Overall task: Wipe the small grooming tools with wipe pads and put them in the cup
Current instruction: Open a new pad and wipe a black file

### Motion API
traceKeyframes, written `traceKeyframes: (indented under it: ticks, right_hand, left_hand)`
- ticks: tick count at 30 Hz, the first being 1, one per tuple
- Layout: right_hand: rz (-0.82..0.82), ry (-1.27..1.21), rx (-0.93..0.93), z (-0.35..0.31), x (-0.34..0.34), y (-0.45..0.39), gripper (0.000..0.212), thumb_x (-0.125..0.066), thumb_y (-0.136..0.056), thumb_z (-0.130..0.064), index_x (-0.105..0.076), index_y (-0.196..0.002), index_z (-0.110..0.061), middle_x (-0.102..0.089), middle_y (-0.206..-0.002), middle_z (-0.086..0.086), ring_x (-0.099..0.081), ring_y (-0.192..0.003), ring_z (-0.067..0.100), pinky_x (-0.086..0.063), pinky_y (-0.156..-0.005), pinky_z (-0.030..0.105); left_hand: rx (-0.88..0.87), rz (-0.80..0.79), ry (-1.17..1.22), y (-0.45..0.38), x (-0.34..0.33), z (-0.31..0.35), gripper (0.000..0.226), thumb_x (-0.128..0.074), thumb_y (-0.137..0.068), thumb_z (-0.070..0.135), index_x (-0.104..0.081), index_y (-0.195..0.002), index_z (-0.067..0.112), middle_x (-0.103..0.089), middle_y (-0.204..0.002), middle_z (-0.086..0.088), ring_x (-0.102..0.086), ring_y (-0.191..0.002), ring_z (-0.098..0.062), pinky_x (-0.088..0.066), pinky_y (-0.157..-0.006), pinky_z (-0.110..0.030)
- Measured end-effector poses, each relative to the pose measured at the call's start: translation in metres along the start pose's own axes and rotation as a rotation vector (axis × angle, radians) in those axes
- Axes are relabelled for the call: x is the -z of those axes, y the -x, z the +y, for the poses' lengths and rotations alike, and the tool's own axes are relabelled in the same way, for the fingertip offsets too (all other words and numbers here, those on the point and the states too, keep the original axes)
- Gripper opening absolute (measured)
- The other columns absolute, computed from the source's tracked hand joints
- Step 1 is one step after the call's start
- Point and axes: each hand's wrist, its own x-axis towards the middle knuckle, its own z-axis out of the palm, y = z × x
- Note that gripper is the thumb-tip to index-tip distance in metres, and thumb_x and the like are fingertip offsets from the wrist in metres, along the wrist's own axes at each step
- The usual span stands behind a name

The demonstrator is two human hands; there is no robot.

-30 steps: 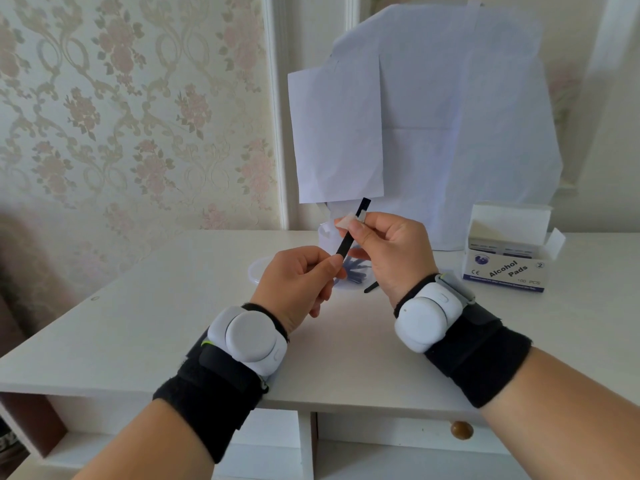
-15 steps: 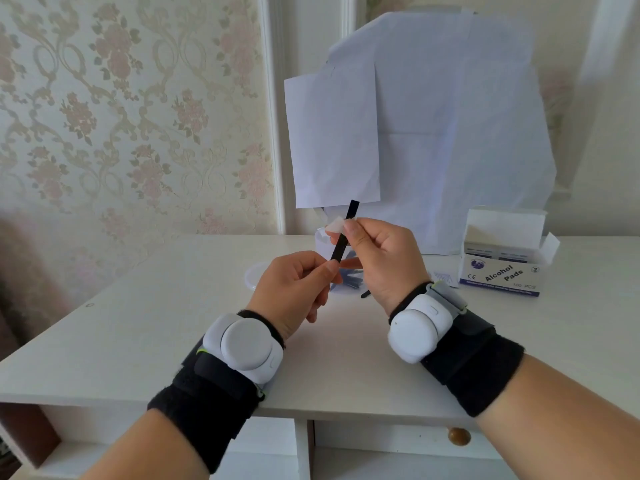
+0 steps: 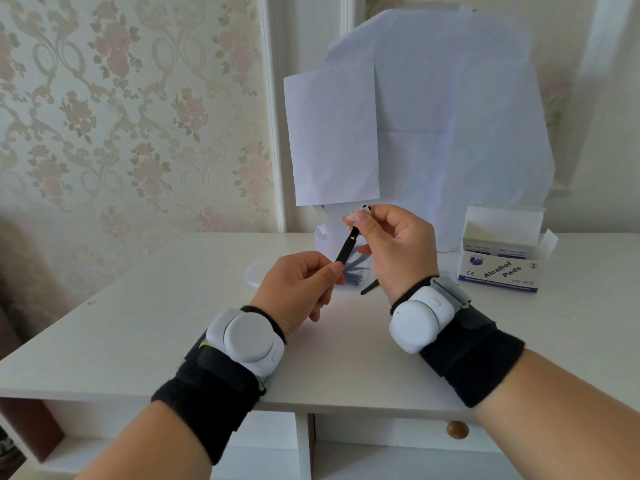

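Note:
My left hand (image 3: 300, 288) pinches the lower end of a thin black grooming tool (image 3: 348, 247) held up above the desk. My right hand (image 3: 394, 247) pinches a small white wipe pad (image 3: 355, 216) around the tool's upper end, so only the black tip shows above my thumb. Behind my hands stands a clear plastic cup (image 3: 349, 268) with several dark tools inside, mostly hidden. Another black tool (image 3: 369, 288) lies on the desk just below my right hand.
A box marked Alcohol Pads (image 3: 500, 261) stands open at the right on the white desk (image 3: 138, 323). A clear round lid (image 3: 254, 273) lies left of the cup. White paper sheets (image 3: 415, 126) hang on the wall behind. A drawer knob (image 3: 457, 429) shows below.
My right hand has slid the wipe pad up along the tool to its upper tip. The left hand keeps its hold on the lower end.

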Motion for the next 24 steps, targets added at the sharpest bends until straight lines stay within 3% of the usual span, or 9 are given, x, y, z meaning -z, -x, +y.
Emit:
traceKeyframes:
  ticks: [3, 7, 14, 19, 24]
  right_hand:
    - [-0.011, 0.005, 0.019, -0.0003, -0.0002, 0.0004, 0.018, -0.060, -0.095, -0.018, -0.069, -0.085, -0.030, -0.076, -0.088, -0.008, -0.070, -0.086, 0.009, -0.059, -0.067, 0.034]
    - [0.010, 0.030, 0.015, 0.0000, -0.0002, -0.0005, 0.020, -0.059, -0.096, -0.025, -0.070, -0.079, -0.029, -0.076, -0.084, -0.010, -0.070, -0.082, 0.009, -0.059, -0.076, 0.043]
    - [-0.033, 0.010, -0.024, -0.0005, -0.0006, 0.0007, 0.026, -0.060, -0.096, -0.030, -0.076, -0.085, -0.013, -0.074, -0.081, 0.002, -0.069, -0.074, 0.011, -0.055, -0.057, 0.021]
    - [-0.121, 0.040, -0.051, 0.0009, -0.0035, 0.0046, 0.026, -0.055, -0.099, -0.027, -0.075, -0.097, -0.011, -0.073, -0.081, -0.002, -0.069, -0.076, 0.005, -0.057, -0.058, 0.021]
    - [-0.228, 0.027, -0.068, -0.0002, -0.0060, 0.0085, 0.024, -0.056, -0.099, -0.022, -0.075, -0.100, -0.008, -0.074, -0.081, 0.003, -0.071, -0.070, 0.008, -0.058, -0.058, 0.021]
  left_hand:
    - [0.009, -0.009, 0.003, -0.0001, -0.0007, -0.0003, 0.027, -0.056, -0.096, 0.022, -0.068, -0.077, 0.008, -0.050, -0.049, 0.002, -0.042, -0.043, -0.016, -0.047, -0.051, -0.029]
    - [0.012, -0.008, 0.007, -0.0007, -0.0008, -0.0011, 0.026, -0.056, -0.096, 0.021, -0.068, -0.076, 0.007, -0.049, -0.048, 0.002, -0.041, -0.043, -0.016, -0.046, -0.051, -0.029]
    - [-0.041, 0.071, 0.039, -0.0017, 0.0018, -0.0021, 0.027, -0.055, -0.096, 0.020, -0.067, -0.078, 0.003, -0.049, -0.046, 0.003, -0.041, -0.040, -0.015, -0.045, -0.050, -0.029]
    - [-0.059, 0.165, 0.080, -0.0029, 0.0031, -0.0019, 0.027, -0.055, -0.097, 0.021, -0.067, -0.079, 0.005, -0.050, -0.049, -0.001, -0.041, -0.040, -0.015, -0.045, -0.049, -0.030]
    - [-0.076, 0.149, 0.083, -0.0023, 0.0040, -0.0027, 0.028, -0.054, -0.097, 0.022, -0.067, -0.082, 0.002, -0.050, -0.050, -0.001, -0.041, -0.039, -0.015, -0.046, -0.050, -0.031]
